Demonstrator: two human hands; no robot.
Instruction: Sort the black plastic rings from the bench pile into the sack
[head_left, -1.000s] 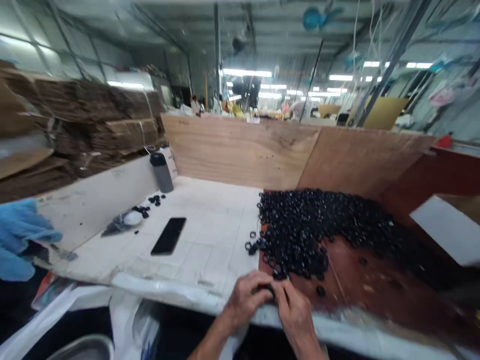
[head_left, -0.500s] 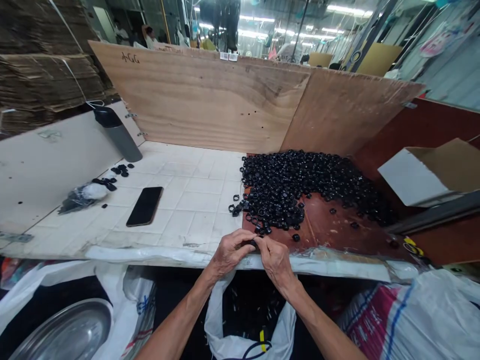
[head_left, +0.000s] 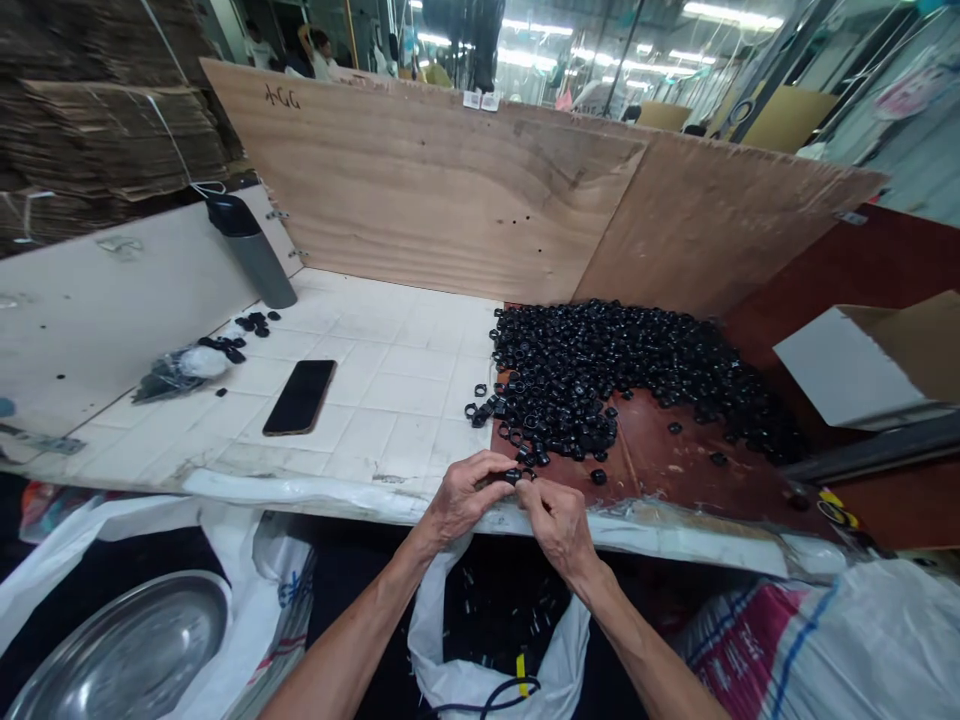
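Observation:
At the front edge of the table, my left hand (head_left: 466, 497) is closed in a pinch on a small black plastic piece (head_left: 512, 476). My right hand (head_left: 556, 520) meets it fingertip to fingertip, pinching a black plastic ring (head_left: 527, 475) against that piece. Fingers partly hide both parts, so I cannot tell whether they are joined. Just beyond my hands spreads a heap of black plastic rings (head_left: 600, 350). Below them hangs an open white sack (head_left: 427, 640) with dark contents and a black cord with a yellow tag over its rim.
A phone (head_left: 300, 397), a grey bottle (head_left: 259, 262) and a plastic bag of parts (head_left: 176, 370) lie or stand on the left. A wooden board (head_left: 420, 190) walls the back. To the right are a cardboard box (head_left: 847, 365) and yellow-handled scissors (head_left: 838, 508).
The view has shifted slightly, so the table things sit a little further right. My fingertips have parted a little, and more of the black parts shows between them.

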